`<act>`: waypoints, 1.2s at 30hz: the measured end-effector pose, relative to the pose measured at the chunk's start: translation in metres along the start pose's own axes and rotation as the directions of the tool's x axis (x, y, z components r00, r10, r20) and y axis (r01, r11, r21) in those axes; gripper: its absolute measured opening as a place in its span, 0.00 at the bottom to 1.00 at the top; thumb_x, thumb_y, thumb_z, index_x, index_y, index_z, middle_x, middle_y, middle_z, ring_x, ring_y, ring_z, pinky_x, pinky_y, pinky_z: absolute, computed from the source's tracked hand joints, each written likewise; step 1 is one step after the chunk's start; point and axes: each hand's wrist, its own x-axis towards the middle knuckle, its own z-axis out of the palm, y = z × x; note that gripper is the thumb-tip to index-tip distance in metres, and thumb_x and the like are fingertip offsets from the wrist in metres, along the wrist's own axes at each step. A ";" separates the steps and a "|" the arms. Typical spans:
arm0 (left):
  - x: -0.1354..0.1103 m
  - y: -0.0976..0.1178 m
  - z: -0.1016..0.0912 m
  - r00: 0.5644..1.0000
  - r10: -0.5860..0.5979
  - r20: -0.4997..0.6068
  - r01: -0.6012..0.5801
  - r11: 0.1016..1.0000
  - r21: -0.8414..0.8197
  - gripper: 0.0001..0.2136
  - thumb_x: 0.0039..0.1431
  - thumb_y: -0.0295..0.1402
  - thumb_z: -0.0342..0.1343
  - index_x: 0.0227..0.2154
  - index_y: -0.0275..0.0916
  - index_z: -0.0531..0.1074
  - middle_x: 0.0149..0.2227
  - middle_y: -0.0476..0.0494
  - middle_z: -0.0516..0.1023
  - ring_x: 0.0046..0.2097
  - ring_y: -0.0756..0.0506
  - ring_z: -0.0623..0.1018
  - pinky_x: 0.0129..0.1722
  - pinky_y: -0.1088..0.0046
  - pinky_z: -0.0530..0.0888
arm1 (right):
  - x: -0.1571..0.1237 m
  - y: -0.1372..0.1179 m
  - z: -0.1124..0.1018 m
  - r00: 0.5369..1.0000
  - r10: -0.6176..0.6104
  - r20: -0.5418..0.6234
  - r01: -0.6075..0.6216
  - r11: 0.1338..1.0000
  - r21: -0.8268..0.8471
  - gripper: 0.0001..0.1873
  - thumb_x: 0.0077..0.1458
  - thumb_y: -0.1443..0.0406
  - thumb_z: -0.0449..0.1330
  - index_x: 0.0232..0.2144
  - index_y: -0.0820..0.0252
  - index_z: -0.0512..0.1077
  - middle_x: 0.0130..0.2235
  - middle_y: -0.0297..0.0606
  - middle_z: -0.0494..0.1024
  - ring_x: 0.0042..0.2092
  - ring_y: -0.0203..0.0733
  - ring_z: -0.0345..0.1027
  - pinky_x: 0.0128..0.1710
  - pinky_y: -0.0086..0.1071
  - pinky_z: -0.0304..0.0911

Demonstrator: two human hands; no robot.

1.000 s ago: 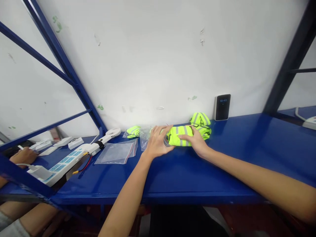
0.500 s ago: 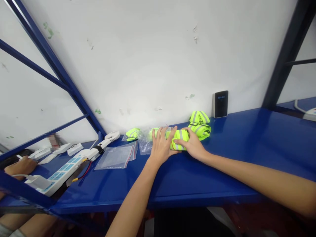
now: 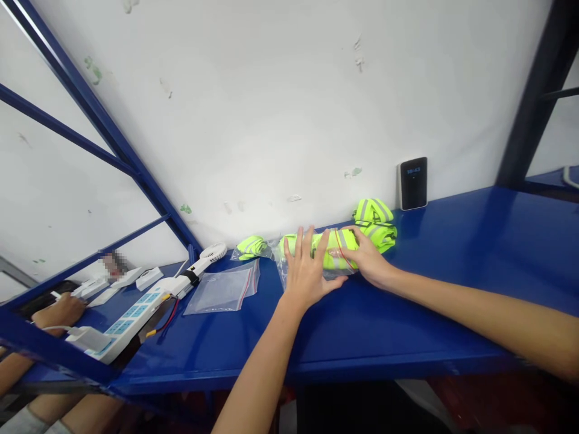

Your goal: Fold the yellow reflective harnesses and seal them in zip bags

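A folded neon-yellow reflective vest [image 3: 332,247] lies inside a clear zip bag [image 3: 289,274] with a red seal line, on the blue shelf [image 3: 407,301] near the wall. My left hand [image 3: 309,271] lies flat on the bag with fingers spread. My right hand [image 3: 368,260] pinches the bag's right end at the red seal. Further folded vests [image 3: 375,218] are stacked just behind my right hand. Another bagged vest [image 3: 252,246] rests to the left.
An empty zip bag [image 3: 224,288], a white handheld fan [image 3: 203,260] and a white power strip [image 3: 129,319] lie at left. A dark device [image 3: 412,182] leans on the wall. Another person's hand [image 3: 61,310] shows at far left behind blue frame bars.
The vest has gone into the clear bag. My left hand shifted right and flattened on it, while my right hand moved to the bag's sealed end.
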 end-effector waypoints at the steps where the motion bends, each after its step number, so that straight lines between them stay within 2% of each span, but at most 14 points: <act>1: -0.002 -0.002 0.002 1.000 -0.009 0.011 0.009 1.000 0.007 0.45 0.46 0.50 0.62 0.65 0.40 0.49 0.67 0.30 0.50 0.68 0.29 0.46 0.62 0.39 0.40 | 0.000 -0.001 0.000 0.999 0.024 0.036 -0.025 1.000 0.016 0.26 0.39 0.60 0.67 0.39 0.53 0.60 0.34 0.31 0.70 0.36 0.44 0.67 0.36 0.36 0.66; 4: -0.004 -0.003 0.008 0.998 -0.028 0.058 0.029 0.999 -0.014 0.44 0.46 0.45 0.62 0.64 0.39 0.48 0.65 0.30 0.54 0.67 0.31 0.51 0.63 0.41 0.41 | -0.001 0.000 -0.002 0.990 0.065 0.128 -0.060 0.997 -0.041 0.25 0.43 0.58 0.65 0.42 0.52 0.59 0.36 0.33 0.71 0.39 0.45 0.68 0.38 0.37 0.67; 7: -0.005 -0.001 0.012 0.994 -0.028 0.101 0.035 0.997 -0.067 0.42 0.47 0.40 0.62 0.64 0.40 0.49 0.64 0.31 0.58 0.66 0.33 0.55 0.63 0.43 0.45 | -0.001 0.007 -0.006 0.974 0.036 0.224 0.005 0.984 -0.178 0.20 0.51 0.55 0.60 0.43 0.52 0.61 0.41 0.35 0.72 0.45 0.47 0.67 0.46 0.39 0.65; 9: -0.005 -0.001 0.011 0.990 -0.003 0.138 0.018 0.993 -0.113 0.42 0.47 0.39 0.62 0.63 0.40 0.49 0.62 0.33 0.60 0.64 0.34 0.58 0.63 0.45 0.47 | 0.001 0.013 -0.009 0.964 0.020 0.265 0.035 0.979 -0.202 0.16 0.55 0.54 0.55 0.43 0.53 0.62 0.41 0.36 0.72 0.47 0.47 0.66 0.49 0.39 0.63; 11: -0.006 -0.005 0.009 0.986 0.013 0.169 0.015 0.987 -0.160 0.42 0.46 0.39 0.62 0.63 0.42 0.49 0.60 0.35 0.63 0.62 0.35 0.62 0.63 0.46 0.49 | 0.003 0.018 -0.011 0.955 0.047 0.292 -0.004 0.989 -0.149 0.13 0.57 0.55 0.52 0.43 0.53 0.63 0.41 0.35 0.73 0.47 0.46 0.67 0.49 0.39 0.63; 13: -0.006 -0.011 0.007 0.983 0.012 0.185 0.024 0.981 -0.195 0.43 0.45 0.39 0.62 0.63 0.42 0.49 0.59 0.36 0.65 0.60 0.36 0.65 0.62 0.48 0.52 | 0.004 0.018 -0.012 0.936 0.097 0.339 -0.086 0.995 -0.049 0.15 0.56 0.59 0.53 0.46 0.51 0.64 0.42 0.34 0.73 0.46 0.45 0.68 0.46 0.39 0.65; 16: -0.007 -0.019 0.004 0.985 0.025 0.170 0.016 0.972 -0.235 0.43 0.45 0.38 0.62 0.64 0.43 0.49 0.58 0.38 0.66 0.59 0.37 0.65 0.62 0.50 0.56 | 0.003 0.008 -0.014 0.899 0.171 0.403 -0.226 0.970 0.094 0.28 0.50 0.64 0.59 0.55 0.47 0.61 0.45 0.36 0.74 0.45 0.45 0.70 0.42 0.38 0.68; 18: -0.008 -0.022 0.002 0.988 0.044 0.148 -0.004 0.965 -0.263 0.42 0.46 0.38 0.62 0.64 0.43 0.48 0.59 0.38 0.65 0.59 0.37 0.65 0.61 0.52 0.57 | 0.003 0.000 -0.017 0.854 0.232 0.467 -0.329 0.934 0.137 0.29 0.50 0.64 0.61 0.55 0.50 0.63 0.45 0.38 0.75 0.46 0.47 0.71 0.43 0.39 0.68; 21: -0.009 -0.021 -0.001 0.990 0.066 0.122 -0.029 0.960 -0.280 0.41 0.48 0.38 0.61 0.64 0.44 0.49 0.59 0.39 0.64 0.60 0.38 0.65 0.62 0.53 0.55 | 0.005 -0.005 -0.022 0.747 0.287 0.600 -0.444 0.887 0.128 0.19 0.51 0.63 0.63 0.47 0.57 0.71 0.43 0.41 0.77 0.47 0.48 0.71 0.46 0.42 0.68; 22: -0.009 -0.020 -0.001 0.991 0.071 0.113 -0.036 0.959 -0.281 0.41 0.48 0.39 0.61 0.64 0.45 0.49 0.60 0.39 0.64 0.60 0.37 0.65 0.63 0.52 0.54 | 0.006 -0.006 -0.023 0.727 0.292 0.622 -0.460 0.879 0.125 0.18 0.50 0.63 0.64 0.45 0.57 0.72 0.42 0.40 0.77 0.46 0.47 0.72 0.46 0.42 0.68; 29: -0.011 -0.019 0.003 0.984 0.169 0.059 -0.143 0.938 -0.315 0.32 0.57 0.44 0.55 0.62 0.43 0.54 0.62 0.37 0.61 0.62 0.39 0.63 0.60 0.58 0.60 | 0.012 -0.005 -0.032 0.745 0.290 0.601 -0.440 0.890 0.116 0.23 0.44 0.66 0.69 0.45 0.56 0.70 0.39 0.35 0.76 0.40 0.41 0.73 0.43 0.37 0.71; 32: -0.011 -0.020 0.005 0.979 0.194 0.058 -0.166 0.934 -0.317 0.35 0.55 0.50 0.56 0.62 0.42 0.54 0.62 0.35 0.61 0.62 0.38 0.63 0.60 0.57 0.61 | 0.012 -0.009 -0.034 0.752 0.296 0.589 -0.428 0.899 0.094 0.24 0.42 0.67 0.70 0.43 0.56 0.70 0.37 0.33 0.75 0.38 0.39 0.73 0.40 0.34 0.70; 36: -0.009 -0.017 0.002 0.981 0.181 0.066 -0.147 0.926 -0.347 0.41 0.51 0.53 0.59 0.64 0.42 0.51 0.61 0.34 0.62 0.61 0.37 0.63 0.60 0.55 0.62 | 0.010 -0.013 -0.034 0.779 0.233 0.582 -0.311 0.950 0.036 0.23 0.42 0.65 0.70 0.42 0.57 0.69 0.38 0.34 0.75 0.39 0.39 0.72 0.37 0.33 0.69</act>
